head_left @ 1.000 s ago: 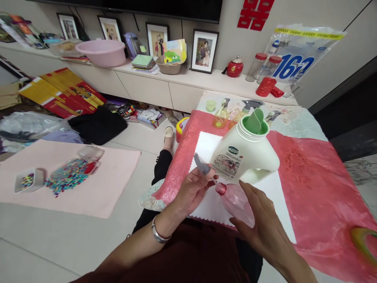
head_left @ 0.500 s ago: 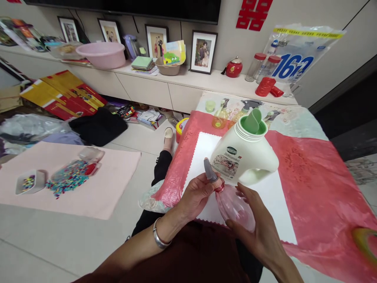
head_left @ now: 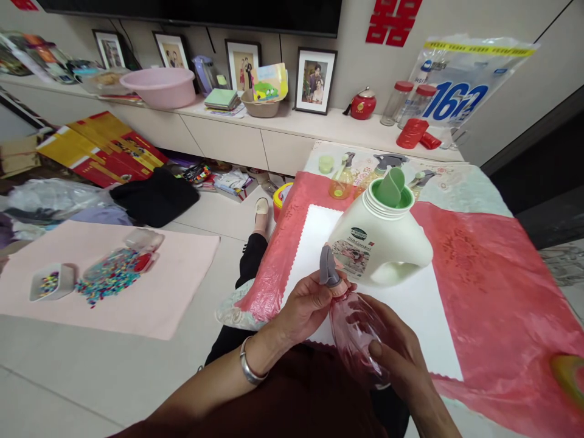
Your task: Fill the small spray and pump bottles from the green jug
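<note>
A clear pink spray bottle with a grey trigger head is tilted between my hands, near the table's front edge. My left hand pinches the pinkish collar just below the trigger head. Around the bottle's body wraps my right hand, its thumb on the near side and its other fingers partly hidden behind. Just beyond stands a large cream detergent jug with a green scoop-shaped piece in its open mouth. White scallop-edged paper lies under the jug.
Several yellowish spray bottles stand behind the jug, beside a small green cap. Red plastic sheeting covers much of the table. A roll of tape lies at right. Lower left, colourful beads spread over a pink surface.
The spray bottle has turned and tipped in my hands, its base now lower. My right hand has shifted around its body, thumb now across the near side. The jug has stayed in place.
</note>
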The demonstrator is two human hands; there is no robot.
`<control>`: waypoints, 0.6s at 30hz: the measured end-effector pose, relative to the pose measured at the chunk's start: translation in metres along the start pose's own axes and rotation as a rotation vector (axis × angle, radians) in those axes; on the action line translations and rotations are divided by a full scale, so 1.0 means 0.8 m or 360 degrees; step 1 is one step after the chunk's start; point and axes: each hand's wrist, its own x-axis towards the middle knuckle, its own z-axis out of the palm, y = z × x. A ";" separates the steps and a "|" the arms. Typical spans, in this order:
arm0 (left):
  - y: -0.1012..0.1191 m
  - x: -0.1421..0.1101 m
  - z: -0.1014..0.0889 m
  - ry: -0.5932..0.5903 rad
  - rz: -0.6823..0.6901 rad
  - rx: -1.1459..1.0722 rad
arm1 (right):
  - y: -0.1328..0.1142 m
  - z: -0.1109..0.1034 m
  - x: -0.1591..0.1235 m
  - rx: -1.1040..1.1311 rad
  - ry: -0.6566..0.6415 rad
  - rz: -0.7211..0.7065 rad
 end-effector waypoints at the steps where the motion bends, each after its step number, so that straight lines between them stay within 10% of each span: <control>1: 0.001 0.000 0.002 0.0016 0.0009 0.0018 | 0.000 0.002 0.000 -0.0002 0.0014 0.0008; 18: 0.018 -0.003 -0.004 -0.0038 0.0232 0.0226 | 0.004 0.017 0.005 0.0047 0.0089 -0.0024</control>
